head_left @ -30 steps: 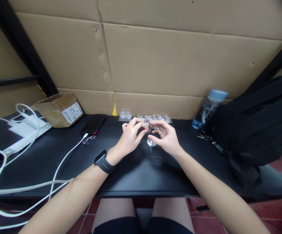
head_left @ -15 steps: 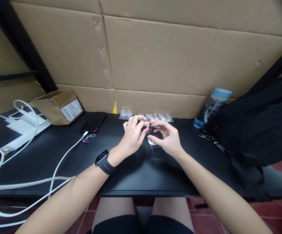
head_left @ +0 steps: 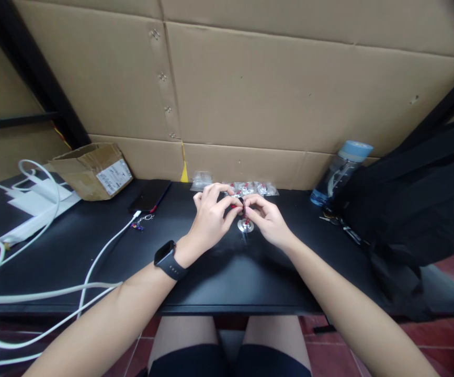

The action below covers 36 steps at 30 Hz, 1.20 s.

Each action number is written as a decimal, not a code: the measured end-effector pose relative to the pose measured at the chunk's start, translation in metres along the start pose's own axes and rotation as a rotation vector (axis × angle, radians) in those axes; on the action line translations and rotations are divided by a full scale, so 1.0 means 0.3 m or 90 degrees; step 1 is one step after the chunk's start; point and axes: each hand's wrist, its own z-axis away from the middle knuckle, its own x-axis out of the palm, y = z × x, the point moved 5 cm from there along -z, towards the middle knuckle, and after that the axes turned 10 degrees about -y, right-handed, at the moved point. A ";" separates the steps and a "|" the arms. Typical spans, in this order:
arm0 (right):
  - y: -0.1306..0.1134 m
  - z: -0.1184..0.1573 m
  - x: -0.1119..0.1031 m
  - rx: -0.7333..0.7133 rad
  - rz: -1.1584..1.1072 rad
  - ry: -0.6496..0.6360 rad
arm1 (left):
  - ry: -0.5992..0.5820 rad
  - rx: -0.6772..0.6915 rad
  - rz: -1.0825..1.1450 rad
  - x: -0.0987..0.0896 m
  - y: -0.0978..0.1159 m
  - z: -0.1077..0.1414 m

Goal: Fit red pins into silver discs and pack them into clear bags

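Note:
A small dark ring-like piece with some red on it (head_left: 243,207) is pinched between both hands above the black table. My left hand (head_left: 211,215), with a black watch on the wrist, grips its left side between thumb and fingertips. On its right side, my right hand (head_left: 268,220) closes thumb and fingers on it. Just below the fingertips is a round silver base (head_left: 245,225) with a bit of red at its middle. Whether the dark piece joins that base cannot be made out. Clear bags with silver and red parts (head_left: 260,188) lie behind the hands.
Near the cardboard wall are an open carton (head_left: 89,173), a phone (head_left: 149,196) on a white cable, and a small clear bag (head_left: 201,180). A bottle (head_left: 340,173) and a black bag (head_left: 415,199) stand at the right. White cables (head_left: 89,272) cross the left side.
My right hand's fingers have closed in on the dark piece, beside my left fingertips. More of the silver base now shows beneath them.

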 end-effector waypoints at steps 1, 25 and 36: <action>0.001 -0.001 -0.001 0.006 0.014 -0.008 | 0.004 -0.012 0.025 -0.007 -0.006 -0.003; 0.036 -0.005 -0.070 -0.012 0.383 -0.127 | -0.347 -0.016 0.050 0.106 -0.173 -0.005; 0.162 0.039 -0.276 0.260 0.485 -0.254 | -0.360 -0.034 0.025 0.130 -0.242 -0.008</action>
